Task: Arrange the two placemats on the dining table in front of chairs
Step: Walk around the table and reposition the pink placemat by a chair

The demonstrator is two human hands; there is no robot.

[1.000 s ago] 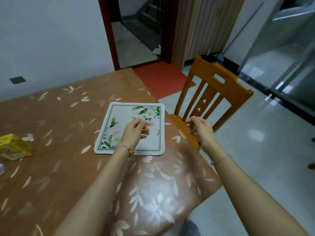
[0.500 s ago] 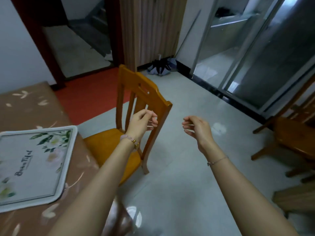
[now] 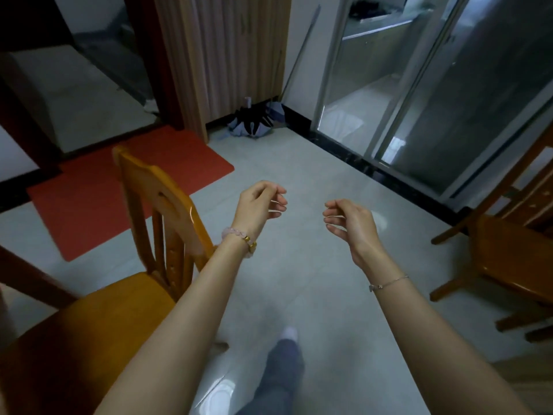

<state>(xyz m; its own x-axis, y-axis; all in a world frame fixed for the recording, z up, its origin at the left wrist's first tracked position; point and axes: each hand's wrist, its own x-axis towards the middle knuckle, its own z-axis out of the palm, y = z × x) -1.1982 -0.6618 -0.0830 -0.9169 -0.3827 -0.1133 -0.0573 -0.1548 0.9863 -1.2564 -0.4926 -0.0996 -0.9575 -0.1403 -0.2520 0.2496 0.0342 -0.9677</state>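
Note:
Neither placemat is in view now, and only a dark edge of the dining table [image 3: 27,280] shows at the far left. My left hand [image 3: 258,205] hovers over the grey floor with loosely curled fingers and nothing in it. My right hand [image 3: 350,223] is level with it, a little to the right, also loosely curled and holding nothing. An orange wooden chair [image 3: 155,211] stands just left of my left forearm, its seat toward the table.
A second wooden chair [image 3: 508,259] stands at the right edge. A red floor mat [image 3: 89,187] lies before a doorway. A folded umbrella [image 3: 254,121] rests against the far wall beside glass sliding doors [image 3: 434,100]. My leg and foot [image 3: 284,363] are on the tiled floor.
My view has swung right, away from the table; the flowered placemat lying there has left the frame. My left hand let go of it and both hands now hang over the floor.

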